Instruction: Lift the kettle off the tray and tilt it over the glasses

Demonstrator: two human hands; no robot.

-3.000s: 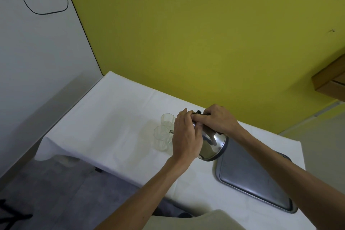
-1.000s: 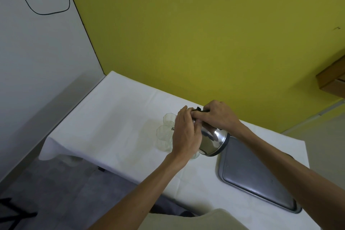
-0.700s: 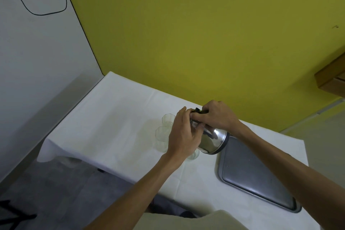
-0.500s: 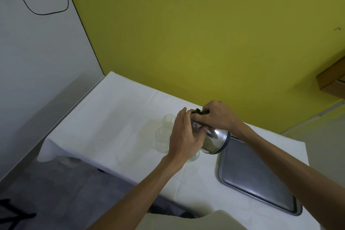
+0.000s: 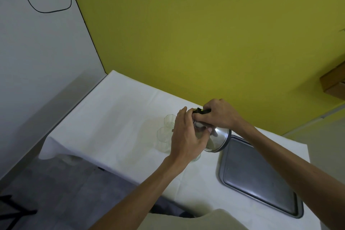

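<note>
Much of the steel kettle (image 5: pixel 218 141) was hidden behind the two hands; only its shiny lower body and dark base rim showed, tilted toward the left, above the white surface (image 5: pixel 112 117). Its spout could not be made out, and whether anything poured from it was impossible to tell. The right hand (image 5: pixel 217 115) was clenched round the kettle's black handle (image 5: pixel 200 111) from above, knuckles up, forearm running back toward the lower right. The left hand (image 5: pixel 186 136) lay against the kettle's near side with its fingers (image 5: pixel 182 114) curled over the top by the handle and the thumb pressed on the metal, so it grasped the kettle as well. Three clear glasses stood just left of and below the hands: one at the back (image 5: pixel 169 119), one in front of it (image 5: pixel 164 136), and a third (image 5: pixel 197 158) almost wholly covered by the left hand, only its foot showing. A grey tray (image 5: pixel 261 183) lay on the surface just right of the kettle, its far corner tucked behind the kettle's base.
</note>
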